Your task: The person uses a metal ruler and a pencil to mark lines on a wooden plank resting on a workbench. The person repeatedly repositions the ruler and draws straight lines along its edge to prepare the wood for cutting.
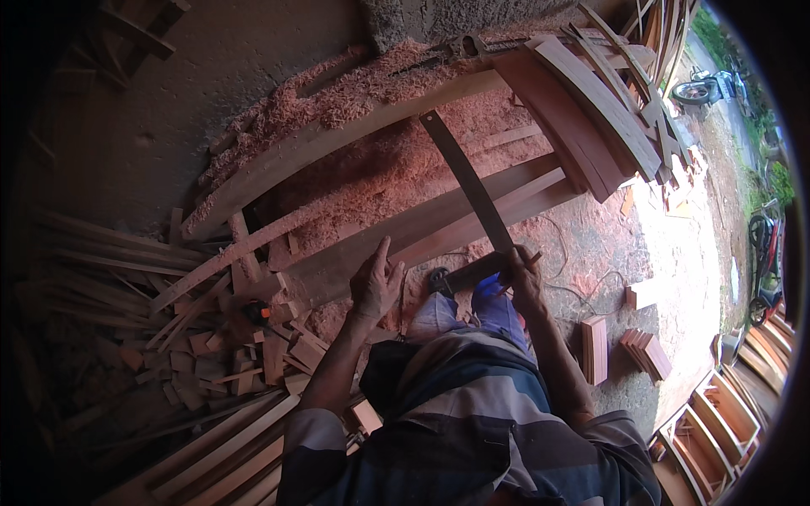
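Note:
My right hand point(524, 269) is closed around the stock end of a large try square point(468, 177); its long dark blade, with a hole near the tip, points up and away over the boards. A thin pencil-like stick pokes out beside the same hand. My left hand point(378, 281) holds nothing, its index finger extended over the near edge of a wide wooden board point(354, 253). A paler plank point(455, 218) lies along that board. Beyond them, a long wooden beam point(354, 133) borders a heap of reddish wood shavings point(380, 183).
Reddish boards point(563, 120) lie stacked across the workpieces at the upper right. Offcuts point(247, 360) and long strips point(120, 253) are piled at left. Small stacks of cut blocks point(593, 350) stand on the floor at right, near a cable point(560, 253). Motorcycles point(699, 88) stand outside.

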Demonstrator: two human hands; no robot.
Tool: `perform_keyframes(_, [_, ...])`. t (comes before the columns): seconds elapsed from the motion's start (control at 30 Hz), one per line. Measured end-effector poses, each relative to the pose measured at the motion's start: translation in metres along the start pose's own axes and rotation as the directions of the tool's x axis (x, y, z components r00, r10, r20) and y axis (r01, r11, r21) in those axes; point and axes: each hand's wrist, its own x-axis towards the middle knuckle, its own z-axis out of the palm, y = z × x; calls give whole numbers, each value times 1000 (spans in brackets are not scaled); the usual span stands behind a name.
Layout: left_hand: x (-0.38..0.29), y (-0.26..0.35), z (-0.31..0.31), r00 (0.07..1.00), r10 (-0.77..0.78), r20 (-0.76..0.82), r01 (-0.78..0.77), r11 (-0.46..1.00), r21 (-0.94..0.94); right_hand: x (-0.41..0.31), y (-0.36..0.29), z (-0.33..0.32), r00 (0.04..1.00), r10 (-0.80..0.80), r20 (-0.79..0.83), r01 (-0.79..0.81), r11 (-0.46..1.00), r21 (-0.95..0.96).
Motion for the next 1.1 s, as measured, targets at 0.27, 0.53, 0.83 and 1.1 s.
perform_keyframes(0.27, [63, 74, 65, 991, 128, -39, -133, 942, -308, -13, -20, -44, 977, -102, -185, 114, 992, 58])
perform_keyframes(0.53, [108, 43, 39, 988, 22, -154, -67, 955, -289, -41, -37, -66, 937, -90, -337, 121, 990, 73])
perform_keyframes(0.83, [205, 57, 70, 966, -101, -238, -23, 883, -469, -22, -42, -59, 931, -67, -358, 122, 983, 134])
perform_keyframes(1.1, [254, 75, 118, 992, -122, -40, 93, 899, -429, 16, -41, -41, 924, -80, -374, 181, 953, 242])
